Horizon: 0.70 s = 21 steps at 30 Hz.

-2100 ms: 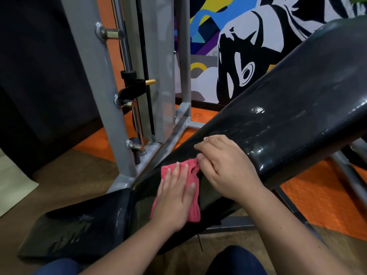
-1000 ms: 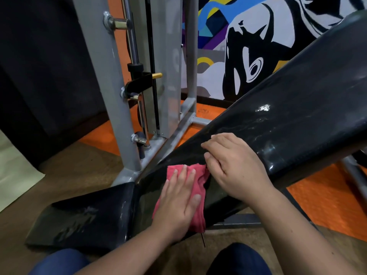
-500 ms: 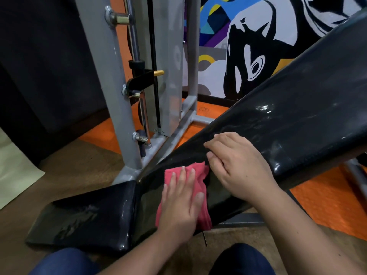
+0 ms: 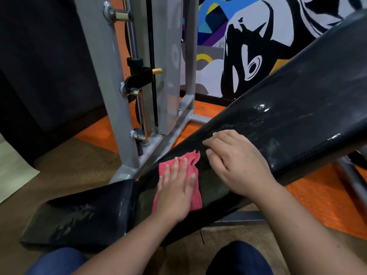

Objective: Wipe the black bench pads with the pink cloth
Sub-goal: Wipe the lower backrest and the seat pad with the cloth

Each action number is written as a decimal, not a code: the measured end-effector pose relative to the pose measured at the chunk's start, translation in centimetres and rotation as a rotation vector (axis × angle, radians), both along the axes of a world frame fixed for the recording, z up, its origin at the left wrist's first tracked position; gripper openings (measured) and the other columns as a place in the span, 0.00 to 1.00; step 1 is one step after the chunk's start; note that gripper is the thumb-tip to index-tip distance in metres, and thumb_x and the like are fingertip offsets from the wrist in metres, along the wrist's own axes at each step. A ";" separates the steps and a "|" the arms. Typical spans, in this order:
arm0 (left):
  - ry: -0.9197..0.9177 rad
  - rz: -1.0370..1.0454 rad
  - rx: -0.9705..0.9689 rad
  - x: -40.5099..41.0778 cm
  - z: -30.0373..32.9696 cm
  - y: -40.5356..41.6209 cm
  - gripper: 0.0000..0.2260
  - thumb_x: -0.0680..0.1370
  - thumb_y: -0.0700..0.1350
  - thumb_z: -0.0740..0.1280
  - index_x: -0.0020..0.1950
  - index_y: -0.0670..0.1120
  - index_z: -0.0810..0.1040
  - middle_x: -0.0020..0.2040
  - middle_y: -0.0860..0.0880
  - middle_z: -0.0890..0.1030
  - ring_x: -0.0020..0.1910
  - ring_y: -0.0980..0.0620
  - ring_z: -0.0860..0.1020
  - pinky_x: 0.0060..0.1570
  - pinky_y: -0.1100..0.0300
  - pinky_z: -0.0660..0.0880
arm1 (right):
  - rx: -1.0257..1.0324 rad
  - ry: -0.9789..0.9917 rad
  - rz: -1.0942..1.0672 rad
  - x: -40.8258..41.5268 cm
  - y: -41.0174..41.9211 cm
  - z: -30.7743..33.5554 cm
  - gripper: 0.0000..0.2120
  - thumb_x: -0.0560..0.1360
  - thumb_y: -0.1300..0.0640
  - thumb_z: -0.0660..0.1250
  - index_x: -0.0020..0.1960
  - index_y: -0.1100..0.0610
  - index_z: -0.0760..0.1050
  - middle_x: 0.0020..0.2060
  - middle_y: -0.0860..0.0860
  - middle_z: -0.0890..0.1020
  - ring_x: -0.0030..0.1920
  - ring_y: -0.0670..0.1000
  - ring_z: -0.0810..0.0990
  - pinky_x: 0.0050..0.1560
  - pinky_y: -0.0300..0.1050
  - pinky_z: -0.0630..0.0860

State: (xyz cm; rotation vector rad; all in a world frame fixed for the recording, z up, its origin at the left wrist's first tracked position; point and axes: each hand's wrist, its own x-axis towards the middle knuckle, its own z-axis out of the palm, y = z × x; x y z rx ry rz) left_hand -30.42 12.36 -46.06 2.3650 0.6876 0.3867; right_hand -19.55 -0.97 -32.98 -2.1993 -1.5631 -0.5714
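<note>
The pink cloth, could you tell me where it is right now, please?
In the head view, the cloth lies low on the back pad, pressed flat under the left hand, beside the right hand.

Glossy black bench pads (image 4: 278, 124), streaked pale with glare. Pink cloth (image 4: 195, 171). Grey machine frame (image 4: 111, 92), one brass-yellow knob (image 4: 157, 71). Orange floor mat (image 4: 321, 201), textured, possibly dimpled. Mural (image 4: 248, 42): black, white, blue, yellow, purple.

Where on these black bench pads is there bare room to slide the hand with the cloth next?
Free: the long inclined back pad up-right of the right hand, and the flat seat pad left of the left hand. Crowded: the back pad's lower end, where the pink cloth and both hands sit close together.
</note>
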 end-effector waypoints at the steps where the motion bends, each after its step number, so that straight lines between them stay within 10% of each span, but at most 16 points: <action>1: -0.013 -0.027 0.013 0.1 0.2 -0.5 0.29 0.79 0.69 0.37 0.79 0.65 0.40 0.80 0.63 0.38 0.79 0.57 0.35 0.78 0.50 0.39 | -0.002 -0.007 0.001 -0.1 0.0 -0.1 0.17 0.81 0.51 0.57 0.57 0.57 0.81 0.51 0.48 0.83 0.60 0.54 0.77 0.60 0.48 0.71; 21: -0.019 -0.096 0.028 1.3 -0.6 1.4 0.29 0.75 0.70 0.36 0.76 0.69 0.37 0.81 0.60 0.38 0.80 0.55 0.36 0.78 0.49 0.41 | -0.058 0.039 0.105 -1.7 1.9 -0.1 0.13 0.80 0.53 0.60 0.55 0.58 0.80 0.51 0.51 0.82 0.58 0.56 0.76 0.61 0.54 0.72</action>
